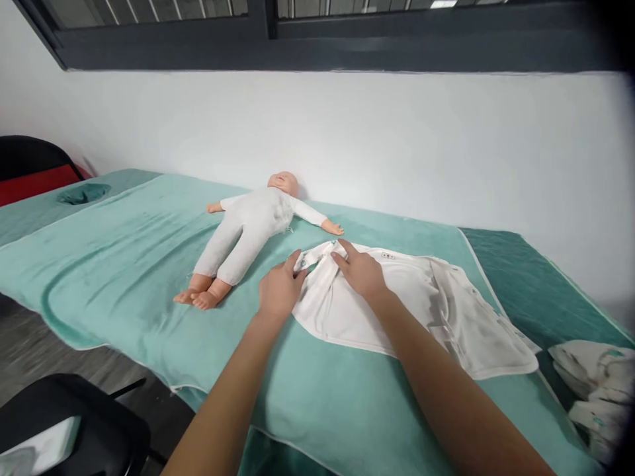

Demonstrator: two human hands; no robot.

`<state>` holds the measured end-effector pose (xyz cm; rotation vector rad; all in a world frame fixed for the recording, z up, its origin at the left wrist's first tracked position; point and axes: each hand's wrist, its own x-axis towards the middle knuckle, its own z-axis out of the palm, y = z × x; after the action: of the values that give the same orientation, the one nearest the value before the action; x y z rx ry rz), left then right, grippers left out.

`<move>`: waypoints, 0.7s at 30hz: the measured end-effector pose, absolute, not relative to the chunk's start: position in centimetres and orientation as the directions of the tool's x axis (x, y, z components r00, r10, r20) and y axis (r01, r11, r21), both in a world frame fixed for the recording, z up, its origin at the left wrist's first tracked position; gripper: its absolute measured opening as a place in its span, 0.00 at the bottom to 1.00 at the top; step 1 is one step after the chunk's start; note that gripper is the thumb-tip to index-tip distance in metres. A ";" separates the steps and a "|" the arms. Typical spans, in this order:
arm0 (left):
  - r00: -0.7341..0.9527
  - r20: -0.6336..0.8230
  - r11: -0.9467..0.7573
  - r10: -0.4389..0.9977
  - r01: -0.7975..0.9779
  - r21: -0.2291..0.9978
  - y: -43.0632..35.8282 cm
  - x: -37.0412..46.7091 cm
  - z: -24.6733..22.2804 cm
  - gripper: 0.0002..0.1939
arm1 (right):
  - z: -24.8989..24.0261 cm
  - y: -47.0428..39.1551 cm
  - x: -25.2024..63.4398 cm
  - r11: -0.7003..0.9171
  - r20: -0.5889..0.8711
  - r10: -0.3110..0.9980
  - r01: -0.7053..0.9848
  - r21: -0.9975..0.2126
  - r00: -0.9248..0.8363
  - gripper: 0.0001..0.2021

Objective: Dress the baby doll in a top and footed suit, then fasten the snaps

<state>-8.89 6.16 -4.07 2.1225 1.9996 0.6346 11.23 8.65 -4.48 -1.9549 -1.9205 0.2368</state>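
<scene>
A white baby garment [397,291] is spread over the green cloth in front of me, its snaps and a small printed label showing near the upper edge. My left hand [280,287] pinches its left end between thumb and fingers. Just to the right, my right hand [362,268] grips the same end, and a narrow strip of the fabric stretches between the two. Beyond my left hand lies a baby doll [260,208] on its back, with a white cloth body and arms spread out. Its head points toward the wall.
The green cloth [124,264] covers a bed or table against a white wall [317,125]. Folded white cloths [595,377] lie at the right edge. A black chair [89,416] with a pale box [44,446] stands at lower left. At far left is a black and red chair [40,182].
</scene>
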 end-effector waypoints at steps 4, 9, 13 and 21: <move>0.034 0.232 -0.102 0.972 0.951 0.291 8.3 -8.7 -3.5 0.21 | -5.1 8.9 11.8 0.030 0.111 0.994 0.905 -0.424 0.019 0.20; -0.030 0.381 -0.103 0.924 0.940 0.324 9.5 -8.4 -4.3 0.21 | -5.1 8.8 12.0 -0.008 0.121 0.989 0.860 -0.510 0.081 0.15; -0.071 0.388 -0.077 0.919 0.932 0.353 9.0 -8.5 -5.1 0.22 | -5.0 8.9 12.2 0.019 0.110 0.993 0.858 -0.513 0.044 0.17; -0.008 0.454 -0.180 0.891 0.912 0.369 2.9 -7.7 -6.0 0.11 | -5.7 9.1 12.4 0.007 0.135 0.987 0.835 -0.551 0.081 0.09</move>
<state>-7.73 2.94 -6.02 2.2357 2.0333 0.9752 12.40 9.12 -5.65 -1.8687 -1.7942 0.4031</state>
